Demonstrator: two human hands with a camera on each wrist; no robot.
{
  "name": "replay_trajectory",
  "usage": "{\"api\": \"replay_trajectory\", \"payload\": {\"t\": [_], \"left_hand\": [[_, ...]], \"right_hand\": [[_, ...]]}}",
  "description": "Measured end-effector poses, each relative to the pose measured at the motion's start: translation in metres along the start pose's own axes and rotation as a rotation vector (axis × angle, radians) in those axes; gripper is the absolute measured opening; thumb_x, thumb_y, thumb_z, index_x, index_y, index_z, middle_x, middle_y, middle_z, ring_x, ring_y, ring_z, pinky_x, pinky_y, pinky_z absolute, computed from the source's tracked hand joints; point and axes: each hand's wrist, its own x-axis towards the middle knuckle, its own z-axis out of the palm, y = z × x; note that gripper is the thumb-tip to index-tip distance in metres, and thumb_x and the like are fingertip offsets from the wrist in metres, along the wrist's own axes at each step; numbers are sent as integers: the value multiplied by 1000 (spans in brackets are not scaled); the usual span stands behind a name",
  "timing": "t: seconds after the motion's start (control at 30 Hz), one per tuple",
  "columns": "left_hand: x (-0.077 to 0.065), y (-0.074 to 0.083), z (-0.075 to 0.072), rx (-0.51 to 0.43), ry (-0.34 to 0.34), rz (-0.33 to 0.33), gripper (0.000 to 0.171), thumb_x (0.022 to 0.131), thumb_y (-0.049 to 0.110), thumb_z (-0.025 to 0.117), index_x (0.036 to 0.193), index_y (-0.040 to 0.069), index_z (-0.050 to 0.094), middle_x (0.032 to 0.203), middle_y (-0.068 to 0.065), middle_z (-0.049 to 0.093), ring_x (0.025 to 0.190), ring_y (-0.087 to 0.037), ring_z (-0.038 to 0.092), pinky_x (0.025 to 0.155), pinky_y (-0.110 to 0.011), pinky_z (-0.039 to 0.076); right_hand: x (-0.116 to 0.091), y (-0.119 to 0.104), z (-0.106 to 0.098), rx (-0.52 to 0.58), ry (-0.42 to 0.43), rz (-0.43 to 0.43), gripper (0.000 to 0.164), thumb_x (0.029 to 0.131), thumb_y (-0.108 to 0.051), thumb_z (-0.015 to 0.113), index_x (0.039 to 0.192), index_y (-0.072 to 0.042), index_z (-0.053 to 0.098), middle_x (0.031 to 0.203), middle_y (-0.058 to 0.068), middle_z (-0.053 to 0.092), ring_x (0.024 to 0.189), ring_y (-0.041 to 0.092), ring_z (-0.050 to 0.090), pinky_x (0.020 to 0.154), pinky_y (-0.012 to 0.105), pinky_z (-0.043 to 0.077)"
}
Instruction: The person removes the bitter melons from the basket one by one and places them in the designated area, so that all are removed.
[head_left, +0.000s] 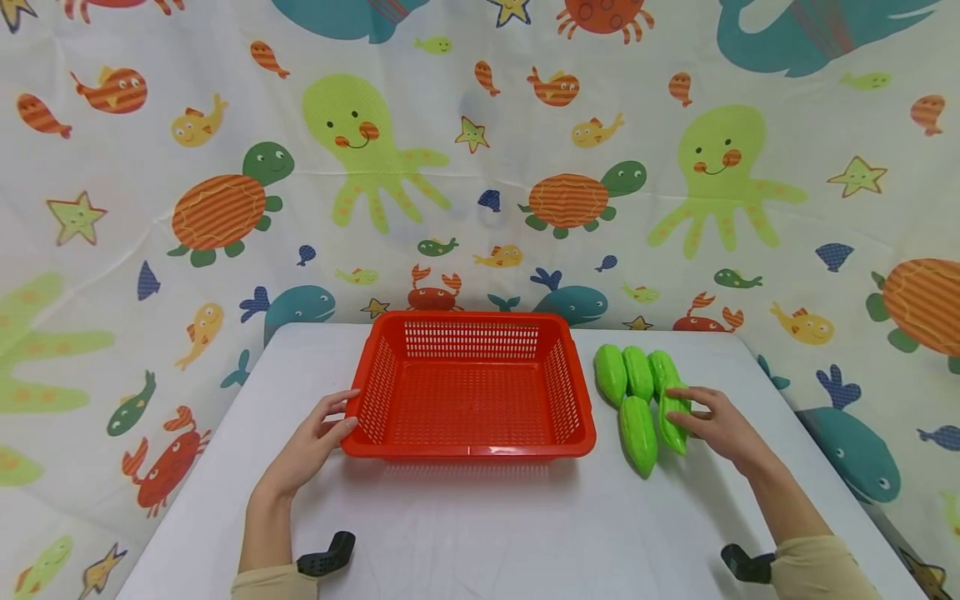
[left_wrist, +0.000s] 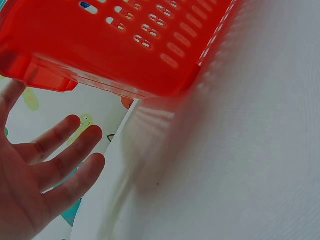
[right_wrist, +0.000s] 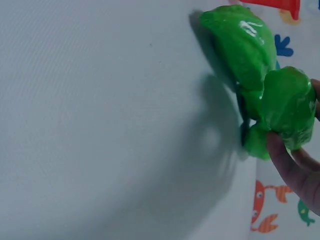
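Note:
A red plastic basket [head_left: 468, 452] with slotted sides stands on the white table. My left hand [head_left: 311, 442] is at its left rim, thumb and index fingertips right at the edge. The other left fingers [left_wrist: 82, 175] spread straight below the rim in the left wrist view. To the right of the basket lie several glossy green, ridged, elongated fruit-like pieces [head_left: 638, 433]. My right hand [head_left: 716, 423] pinches the rightmost green piece [right_wrist: 289, 102] between thumb and fingers. In the right wrist view it overlaps another green piece [right_wrist: 245, 42] behind it.
The white table [head_left: 465, 533] extends in front of the basket and to both sides. Behind it hangs a cloth [head_left: 465, 275] printed with sea animals. Black devices [head_left: 327, 557] sit at both wrists, by the beige sleeves [head_left: 821, 568].

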Motion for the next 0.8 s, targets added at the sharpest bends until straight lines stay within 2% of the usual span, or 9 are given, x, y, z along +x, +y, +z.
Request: {"api": "replay_trajectory", "payload": {"t": [0.2, 0.63, 0.8], "left_hand": [[0, 0, -1, 11, 2, 1, 56, 99, 34, 58, 148, 22, 36, 147, -17, 33, 127, -41, 45, 93, -50, 51], [1, -2, -1, 13, -1, 5, 57, 98, 37, 58, 148, 22, 36, 146, -17, 34, 125, -40, 46, 92, -47, 52], [2, -4, 0, 12, 3, -13, 56, 98, 38, 58, 147, 24, 37, 146, -17, 35, 125, -40, 47, 92, -48, 52]], "right_hand": [[3, 11, 2, -1, -50, 26, 61, 96, -39, 61, 143, -3, 46, 151, 32, 20, 129, 58, 36, 95, 58, 47], [-5, 14, 9, -58, -89, 1, 54, 96, -34, 62, 140, -5, 51, 148, 34, 19, 125, 55, 39, 92, 57, 49], [-6, 19, 12, -62, -112, 4, 53, 96, -33, 62, 140, -6, 51, 148, 33, 19, 124, 54, 41, 91, 57, 49]]}}
